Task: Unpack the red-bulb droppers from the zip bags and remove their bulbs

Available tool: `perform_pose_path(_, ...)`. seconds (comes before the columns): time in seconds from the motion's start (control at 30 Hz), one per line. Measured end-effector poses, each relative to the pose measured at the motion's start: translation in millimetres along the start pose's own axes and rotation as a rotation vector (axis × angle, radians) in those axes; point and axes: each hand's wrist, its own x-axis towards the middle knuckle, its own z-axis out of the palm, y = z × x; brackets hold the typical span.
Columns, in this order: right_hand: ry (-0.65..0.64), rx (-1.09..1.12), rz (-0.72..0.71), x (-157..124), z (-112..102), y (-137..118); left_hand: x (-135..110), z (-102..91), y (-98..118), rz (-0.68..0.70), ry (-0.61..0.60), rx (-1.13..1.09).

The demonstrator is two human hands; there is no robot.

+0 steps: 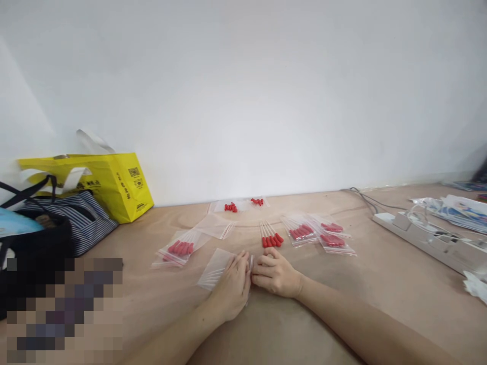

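Note:
A clear zip bag (213, 268) with thin white sticks in it lies at a slant on the table. My left hand (233, 285) is laid over the bag, fingers pressed together along its zip end and covering whatever is there. At the same end, my right hand (277, 274) is closed, its curled fingertips pinching the bag's edge beside the left fingers. Just beyond the right hand lies a loose fan of white sticks with red ends (271, 240). An unfilled-looking zip bag (215, 226) rests farther back.
Zip bags of red-ended sticks lie at left (180, 248) and right (302, 232). Small red pieces (230, 207) sit near the wall. A yellow bag (129, 187) and a striped bag (89, 218) stand left; a power strip (426, 241) with cables lies right.

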Motion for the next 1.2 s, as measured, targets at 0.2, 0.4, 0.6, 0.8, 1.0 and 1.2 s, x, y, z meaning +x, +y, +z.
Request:
perform_pose_path(0.2, -0.056, -0.049, -0.053, 1.3, -0.6, -0.8, 1.5, 4.8, -2.9, 0.003, 0.005, 0.027)
perform_pose_path(0.4, -0.044, 0.002, -0.06, 3.5, -0.2, -1.7, 2.3, 5.4, -0.8, -0.006, -0.01, 0.085)
perform_pose_path(0.6, -0.125, 0.049, -0.067, 5.0, -0.5, -1.0, 2.8, 5.9, 0.7, -0.033, -0.038, 0.023)
perform_pose_path(0.8, -0.174, 0.066, -0.07, 2.1, -5.2, 3.2, 5.7, 1.6, -0.4, -0.159, -0.025, -0.057)
perform_pose_path(1.0, -0.154, 0.075, 0.046, -3.9, -4.4, 5.4, 2.7, -21.2, 4.4, -0.095, -0.037, -0.064)
perform_pose_path(1.2, -0.218, 0.291, 0.243, -10.6, -20.0, 5.6, -20.2, -51.4, -25.1, 0.044, -0.213, 0.025)
